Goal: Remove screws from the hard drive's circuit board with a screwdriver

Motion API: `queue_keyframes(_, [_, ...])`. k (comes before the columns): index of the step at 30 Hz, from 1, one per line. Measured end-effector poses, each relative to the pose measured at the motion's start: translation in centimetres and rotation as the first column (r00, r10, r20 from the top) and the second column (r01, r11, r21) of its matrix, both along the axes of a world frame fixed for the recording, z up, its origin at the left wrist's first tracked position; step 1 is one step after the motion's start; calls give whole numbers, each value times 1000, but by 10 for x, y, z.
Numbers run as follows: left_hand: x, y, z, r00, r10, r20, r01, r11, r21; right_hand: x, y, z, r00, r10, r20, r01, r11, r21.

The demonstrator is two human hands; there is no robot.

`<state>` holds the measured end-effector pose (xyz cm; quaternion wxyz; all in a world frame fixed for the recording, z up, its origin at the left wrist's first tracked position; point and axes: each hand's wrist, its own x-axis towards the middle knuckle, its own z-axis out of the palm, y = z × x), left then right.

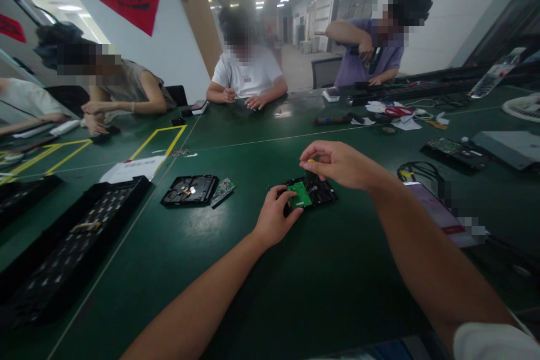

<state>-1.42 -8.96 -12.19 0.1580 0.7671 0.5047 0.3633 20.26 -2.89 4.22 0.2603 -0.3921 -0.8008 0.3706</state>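
Observation:
A black hard drive (pixel 325 193) with a green circuit board (pixel 300 194) on it lies on the green table in front of me. My left hand (pixel 278 214) grips the drive's left side, with fingertips on the board's edge. Above the drive, my right hand (pixel 333 164) pinches the yellow-topped handle of a screwdriver (pixel 311 162); its lower part is dark and its tip cannot be made out. To the left rest another black drive (pixel 189 189) and a loose circuit board (pixel 223 192).
Long black trays (pixel 80 242) stand on the left. A phone-like device (pixel 441 214), cables (pixel 419 170) and another board (pixel 454 153) lie on the right. Several people sit across the table. A bottle (pixel 498 73) leans at the far right.

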Motion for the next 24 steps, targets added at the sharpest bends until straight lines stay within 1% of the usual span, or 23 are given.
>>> queue_keyframes(2, [0, 0, 0, 1000, 0, -3, 0, 1000, -1, 0, -1, -1, 1000, 26, 5, -26, 998, -50])
queue_keyframes(3, [-1, 0, 0, 1000, -1, -4, 1, 1000, 0, 0, -1, -1, 999, 29, 20, -28, 999, -44])
queue_keyframes(4, [-1, 0, 0, 1000, -4, -5, 4, 1000, 1, 0, 0, 0, 999, 24, 36, -23, 1000, -16])
queue_keyframes(7, [-1, 1, -1, 1000, -8, -5, 8, 1000, -3, 0, 1, 2, 997, -18, 80, 8, 992, 125])
queue_keyframes(9, [-1, 1, -2, 1000, -7, -8, 7, 1000, -6, 1, 2, 3, 996, -35, 88, 19, 984, 176])
queue_keyframes(15, [-2, 1, -3, 1000, -7, -18, 7, 1000, -5, 4, 3, 1, 994, -67, 86, 52, 984, 170])
queue_keyframes(24, [-2, 1, -3, 1000, -8, -16, 8, 1000, -4, -1, 2, 2, 992, -104, 70, 79, 951, 299])
